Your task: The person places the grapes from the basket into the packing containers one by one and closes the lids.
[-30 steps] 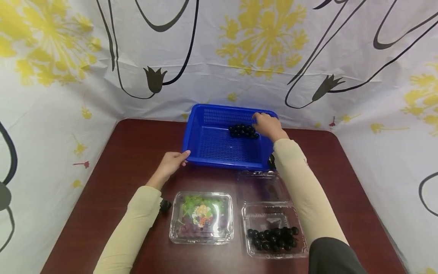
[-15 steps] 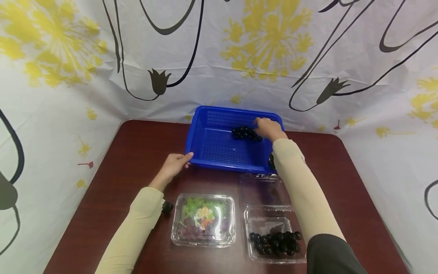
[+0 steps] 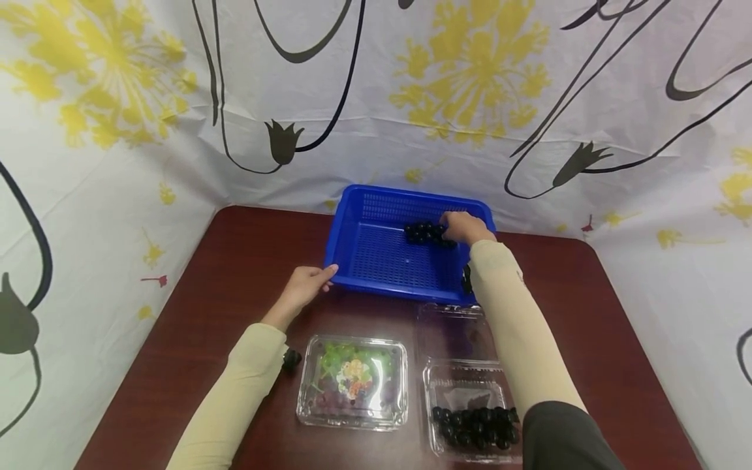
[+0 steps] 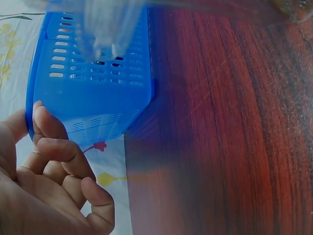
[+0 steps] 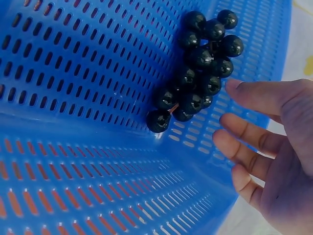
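Observation:
In the head view my left hand (image 3: 307, 285) pinches the near left corner of a blue plastic basket (image 3: 376, 286). The left wrist view has the thumb on one side of the rim and curled fingers (image 4: 58, 149) on the other. My right hand (image 3: 467, 228) is inside the basket, at the right end of a bunch of black grapes (image 3: 424, 232). From the right wrist, the thumb tip comes close to the grapes (image 5: 200, 73), while the other fingers (image 5: 244, 147) are loosely bent and hold nothing. Whether the thumb touches a grape I cannot tell.
A closed clear box (image 3: 352, 382) with a printed fruit label stands in front. Beside it, an open clear container (image 3: 461, 382) holds more black grapes (image 3: 478, 425). A small dark object (image 3: 291, 359) lies by the left sleeve. Patterned cloth (image 3: 364, 143) hangs behind the table.
My right hand has lowered from the basket's back rim toward the bunch of grapes. The left hand keeps its hold on the basket corner. The head view has shifted slightly.

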The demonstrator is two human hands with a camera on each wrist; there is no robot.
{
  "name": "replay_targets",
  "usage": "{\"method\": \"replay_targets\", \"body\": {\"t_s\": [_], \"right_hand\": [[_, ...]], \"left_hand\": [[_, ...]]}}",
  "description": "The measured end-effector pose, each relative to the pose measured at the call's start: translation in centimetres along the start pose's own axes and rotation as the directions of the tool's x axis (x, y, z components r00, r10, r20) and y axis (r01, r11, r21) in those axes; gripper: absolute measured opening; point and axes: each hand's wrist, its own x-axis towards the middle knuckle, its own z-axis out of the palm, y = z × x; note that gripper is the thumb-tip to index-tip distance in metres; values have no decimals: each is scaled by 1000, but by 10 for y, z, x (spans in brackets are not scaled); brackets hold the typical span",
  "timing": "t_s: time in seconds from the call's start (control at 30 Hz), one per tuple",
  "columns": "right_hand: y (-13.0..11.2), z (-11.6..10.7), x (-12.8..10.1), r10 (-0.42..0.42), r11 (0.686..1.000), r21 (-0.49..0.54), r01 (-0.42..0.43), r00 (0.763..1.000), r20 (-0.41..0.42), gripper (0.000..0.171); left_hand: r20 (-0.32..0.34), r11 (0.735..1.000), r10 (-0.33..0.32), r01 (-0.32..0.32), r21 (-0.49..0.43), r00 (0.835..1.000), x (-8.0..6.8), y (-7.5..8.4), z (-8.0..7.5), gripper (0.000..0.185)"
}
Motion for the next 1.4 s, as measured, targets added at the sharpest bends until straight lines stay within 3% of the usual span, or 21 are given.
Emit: {"method": "replay_targets", "body": {"t_s": [0.23,0.6,1.07,1.4], "right_hand": [[3,9,5,-3,1000,-1,3,1000,21,45],[3,19,16,15,1000,-13,-15,1000,-15,46],[-3,32,32,9,992,-129,-15,999,-45,40],[-9,32,39,12,997,-71,-13,1000,-21,47]], "left_hand": [[8,1000,-15,15,4,1000,0,0,2,55],[9,1000,-14,14,19,1000,0,-1,1,54],[15,1000,-5,5,15,1000,0,-5,2,54],[-5,1000,6,-6,15,1000,2,-3,1,53]]}}
